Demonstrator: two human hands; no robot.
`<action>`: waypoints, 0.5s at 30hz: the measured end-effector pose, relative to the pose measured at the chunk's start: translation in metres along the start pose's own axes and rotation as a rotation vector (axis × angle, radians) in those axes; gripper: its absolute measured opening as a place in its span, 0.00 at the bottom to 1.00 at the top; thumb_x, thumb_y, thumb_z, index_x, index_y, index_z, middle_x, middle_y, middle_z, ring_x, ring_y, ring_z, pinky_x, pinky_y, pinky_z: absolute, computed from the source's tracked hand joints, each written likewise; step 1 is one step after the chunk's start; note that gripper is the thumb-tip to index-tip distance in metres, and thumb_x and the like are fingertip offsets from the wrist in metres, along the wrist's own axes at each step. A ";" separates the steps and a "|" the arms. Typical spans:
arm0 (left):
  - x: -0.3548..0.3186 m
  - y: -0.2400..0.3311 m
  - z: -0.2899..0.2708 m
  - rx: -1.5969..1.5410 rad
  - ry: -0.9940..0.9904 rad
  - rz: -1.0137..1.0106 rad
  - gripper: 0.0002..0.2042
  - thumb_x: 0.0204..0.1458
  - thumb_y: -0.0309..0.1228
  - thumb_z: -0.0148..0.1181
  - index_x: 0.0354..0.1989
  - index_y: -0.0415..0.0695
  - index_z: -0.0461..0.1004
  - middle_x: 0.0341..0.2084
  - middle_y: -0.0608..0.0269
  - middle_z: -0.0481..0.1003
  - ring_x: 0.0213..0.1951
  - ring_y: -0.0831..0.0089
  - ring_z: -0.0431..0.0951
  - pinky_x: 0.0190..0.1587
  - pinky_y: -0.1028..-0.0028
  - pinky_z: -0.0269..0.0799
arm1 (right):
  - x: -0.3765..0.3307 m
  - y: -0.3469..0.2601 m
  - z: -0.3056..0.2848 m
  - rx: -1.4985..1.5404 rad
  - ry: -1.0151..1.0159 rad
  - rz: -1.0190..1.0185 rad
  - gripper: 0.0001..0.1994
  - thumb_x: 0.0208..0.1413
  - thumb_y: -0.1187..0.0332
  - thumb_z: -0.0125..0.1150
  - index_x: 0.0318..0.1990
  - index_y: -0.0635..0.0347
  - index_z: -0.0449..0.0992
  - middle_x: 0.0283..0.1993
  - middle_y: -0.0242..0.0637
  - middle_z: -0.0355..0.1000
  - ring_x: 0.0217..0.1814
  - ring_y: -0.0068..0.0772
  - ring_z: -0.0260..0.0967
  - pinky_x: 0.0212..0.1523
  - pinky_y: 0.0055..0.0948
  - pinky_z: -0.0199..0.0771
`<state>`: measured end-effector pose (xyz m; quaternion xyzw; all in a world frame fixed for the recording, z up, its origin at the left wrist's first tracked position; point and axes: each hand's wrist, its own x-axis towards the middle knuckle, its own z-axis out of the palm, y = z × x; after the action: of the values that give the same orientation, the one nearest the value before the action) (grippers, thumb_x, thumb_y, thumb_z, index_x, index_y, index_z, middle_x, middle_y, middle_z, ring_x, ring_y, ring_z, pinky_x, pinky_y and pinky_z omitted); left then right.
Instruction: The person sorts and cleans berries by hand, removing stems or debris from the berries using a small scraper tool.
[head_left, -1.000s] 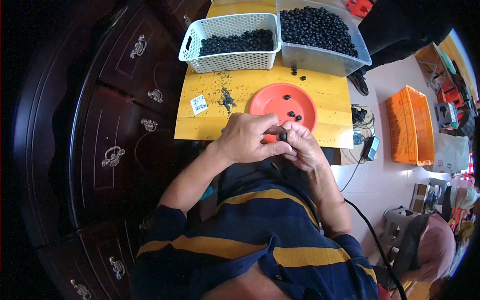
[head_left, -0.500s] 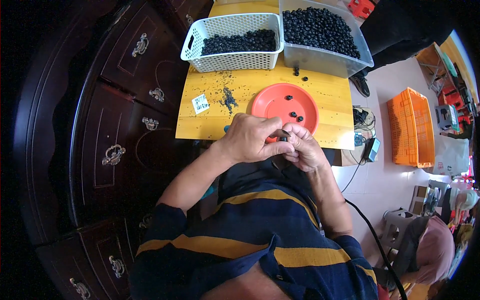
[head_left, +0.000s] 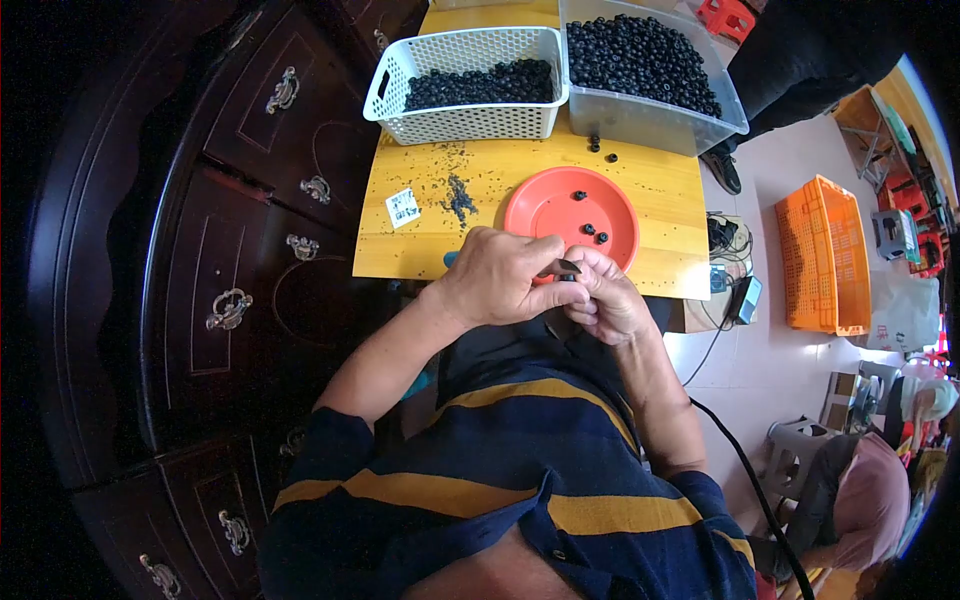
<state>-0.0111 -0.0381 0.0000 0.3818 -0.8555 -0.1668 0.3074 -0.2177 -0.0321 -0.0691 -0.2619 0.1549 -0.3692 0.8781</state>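
Note:
Both my hands are together just past the table's near edge, over the near rim of a red plate (head_left: 530, 190). My left hand (head_left: 500, 275) is closed round what looks like a small knife (head_left: 562, 268); its dark blade shows between finger and thumb, and a blue end sticks out behind the hand. My right hand (head_left: 610, 300) pinches a small black round part (head_left: 568, 279), mostly hidden by the fingers, against the blade and left thumb. Several similar black parts (head_left: 588, 230) lie in the plate.
A white perforated basket (head_left: 480, 125) and a clear bin (head_left: 650, 120), both with many black parts, stand at the far side of the yellow table (head_left: 660, 240). Black scraps (head_left: 458, 200) and a white printed label (head_left: 403, 208) lie left. An orange crate (head_left: 820, 260) stands right. Dark drawers line the left.
The hands keep almost the same pose, with the blade and black part still between them. The whole view has shifted very slightly.

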 end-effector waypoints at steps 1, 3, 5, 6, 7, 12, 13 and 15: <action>0.000 0.000 0.000 0.000 0.000 -0.001 0.23 0.53 0.56 0.66 0.31 0.45 0.74 0.20 0.60 0.78 0.23 0.59 0.81 0.24 0.63 0.74 | 0.000 0.000 0.001 0.014 0.012 0.004 0.10 0.66 0.59 0.62 0.45 0.53 0.74 0.27 0.22 0.66 0.18 0.10 0.50 0.16 0.12 0.50; -0.001 -0.001 0.001 0.030 -0.009 -0.011 0.23 0.54 0.56 0.65 0.32 0.45 0.75 0.20 0.60 0.78 0.23 0.58 0.81 0.24 0.63 0.74 | 0.000 0.000 0.003 0.038 0.042 0.017 0.09 0.67 0.59 0.62 0.44 0.53 0.73 0.27 0.22 0.66 0.18 0.10 0.50 0.16 0.12 0.50; 0.001 -0.001 0.001 0.036 -0.013 -0.021 0.23 0.54 0.56 0.65 0.32 0.45 0.75 0.20 0.60 0.78 0.23 0.58 0.81 0.24 0.62 0.74 | 0.000 0.000 0.004 0.061 0.074 0.028 0.09 0.67 0.60 0.62 0.44 0.53 0.73 0.27 0.22 0.66 0.19 0.10 0.51 0.16 0.12 0.51; 0.001 -0.001 0.001 0.042 -0.017 -0.032 0.23 0.54 0.56 0.65 0.31 0.45 0.76 0.19 0.59 0.78 0.22 0.57 0.81 0.24 0.61 0.74 | 0.000 0.001 0.003 0.083 0.063 0.028 0.08 0.67 0.60 0.61 0.43 0.52 0.72 0.27 0.23 0.66 0.19 0.10 0.52 0.16 0.12 0.51; 0.001 -0.001 0.001 0.042 -0.017 -0.032 0.23 0.54 0.56 0.65 0.31 0.45 0.76 0.19 0.59 0.78 0.22 0.57 0.81 0.24 0.61 0.74 | 0.001 0.001 0.003 0.105 0.051 0.028 0.08 0.67 0.60 0.61 0.42 0.52 0.72 0.28 0.23 0.66 0.19 0.10 0.52 0.17 0.12 0.51; -0.001 -0.004 0.004 0.041 -0.020 -0.053 0.24 0.54 0.56 0.65 0.31 0.45 0.75 0.19 0.58 0.78 0.23 0.55 0.81 0.25 0.59 0.74 | -0.001 0.002 0.010 0.153 0.116 0.050 0.07 0.68 0.62 0.59 0.41 0.52 0.70 0.28 0.23 0.66 0.20 0.11 0.53 0.17 0.12 0.52; -0.001 -0.006 0.005 0.041 -0.020 -0.054 0.24 0.54 0.56 0.65 0.31 0.45 0.75 0.19 0.58 0.78 0.23 0.55 0.81 0.25 0.59 0.74 | -0.001 0.002 0.010 0.170 0.130 0.060 0.07 0.69 0.62 0.59 0.40 0.52 0.70 0.28 0.23 0.66 0.20 0.11 0.54 0.16 0.12 0.53; -0.001 -0.008 0.007 0.029 -0.037 -0.061 0.24 0.54 0.57 0.64 0.29 0.44 0.74 0.18 0.57 0.77 0.22 0.53 0.80 0.25 0.57 0.73 | -0.001 0.002 0.008 0.185 0.126 0.066 0.07 0.69 0.62 0.59 0.40 0.52 0.70 0.28 0.23 0.66 0.20 0.11 0.54 0.16 0.12 0.53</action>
<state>-0.0100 -0.0421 -0.0099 0.4089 -0.8514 -0.1704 0.2808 -0.2130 -0.0274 -0.0639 -0.1508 0.1838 -0.3684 0.8988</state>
